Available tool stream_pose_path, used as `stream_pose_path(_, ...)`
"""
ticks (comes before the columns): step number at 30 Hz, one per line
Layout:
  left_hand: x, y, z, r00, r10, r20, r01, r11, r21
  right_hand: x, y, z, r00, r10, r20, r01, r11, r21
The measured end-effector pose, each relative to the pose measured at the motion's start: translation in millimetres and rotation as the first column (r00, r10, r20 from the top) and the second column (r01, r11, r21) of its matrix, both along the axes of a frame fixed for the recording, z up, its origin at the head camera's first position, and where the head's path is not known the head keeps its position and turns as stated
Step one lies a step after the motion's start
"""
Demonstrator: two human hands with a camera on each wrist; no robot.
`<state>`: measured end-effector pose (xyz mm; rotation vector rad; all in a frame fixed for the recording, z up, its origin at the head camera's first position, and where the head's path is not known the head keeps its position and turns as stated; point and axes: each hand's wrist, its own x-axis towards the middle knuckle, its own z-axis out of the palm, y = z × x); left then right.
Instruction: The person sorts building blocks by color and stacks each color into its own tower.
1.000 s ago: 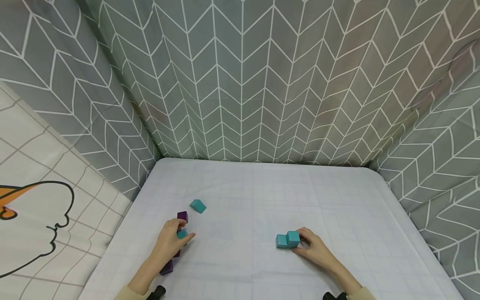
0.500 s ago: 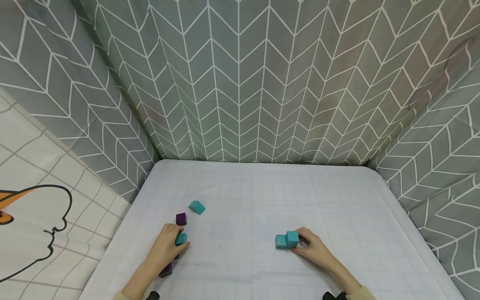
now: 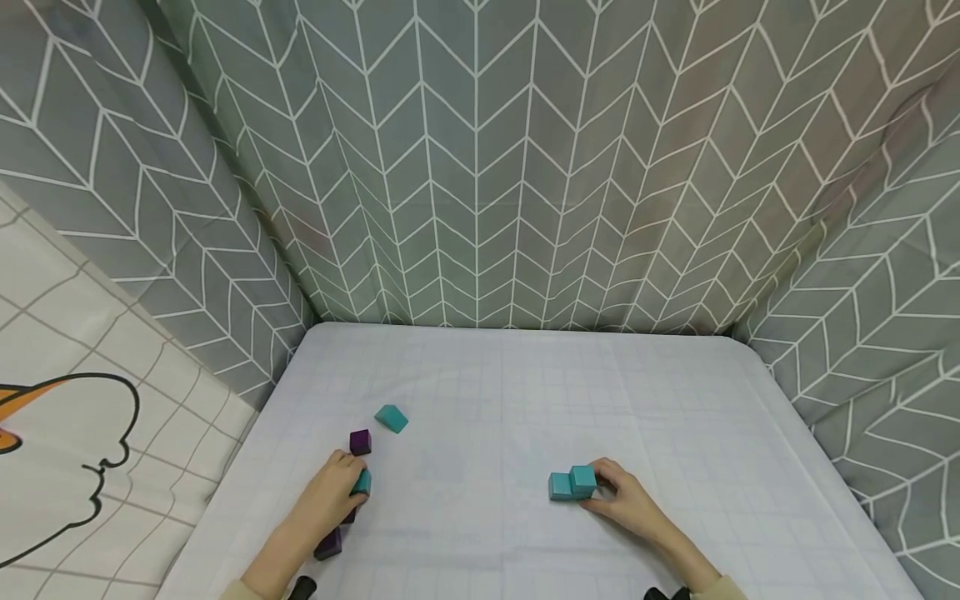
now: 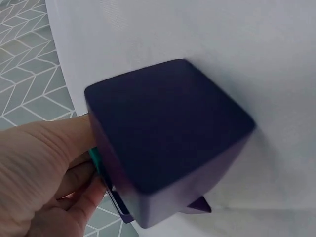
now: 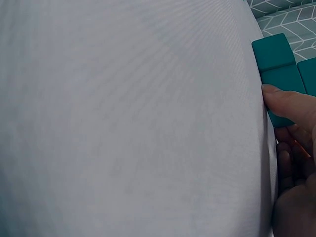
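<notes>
My left hand (image 3: 326, 493) has its fingers and thumb around a teal block (image 3: 363, 482) on the left side of the table. One purple block (image 3: 360, 442) lies just beyond it; another purple block (image 3: 328, 544) is nearer, beside the wrist, and a bit of a third shows under the hand. In the left wrist view a purple block (image 4: 168, 128) looms large and hides much of the held teal one. On the right, my right hand (image 3: 628, 502) pinches a small group of teal blocks (image 5: 284, 79), with one block (image 3: 582, 478) raised on top.
Beyond the purple block lies a loose teal wedge-like block (image 3: 392, 418). A white cloth covers the table (image 3: 480, 383). Grey patterned curtains (image 3: 480, 167) hang along its back and sides.
The left thumb and fingers have closed in on the teal block, and the hand has drawn back slightly from the far purple block. The right hand holds its place.
</notes>
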<state>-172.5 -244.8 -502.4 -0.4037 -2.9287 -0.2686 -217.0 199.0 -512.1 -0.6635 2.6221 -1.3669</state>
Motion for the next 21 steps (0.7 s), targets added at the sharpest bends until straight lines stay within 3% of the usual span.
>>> stream_pose_path(11, -1.3, 0.4, -1.6, 0.996, 0.038, 0.078, -0.047, 0.991, 0.121, 0.3, -0.2, 0.8, 1.000, -0.010, 0.003, 0.010, 1.000, 0.006)
stream_pose_path(21, -3.7, -2.0, -5.2, 0.997, 0.031, 0.068, -0.041, 0.986, 0.160, -0.7, -0.4, -0.5, 1.000, -0.006, -0.024, 0.007, 1.000, 0.005)
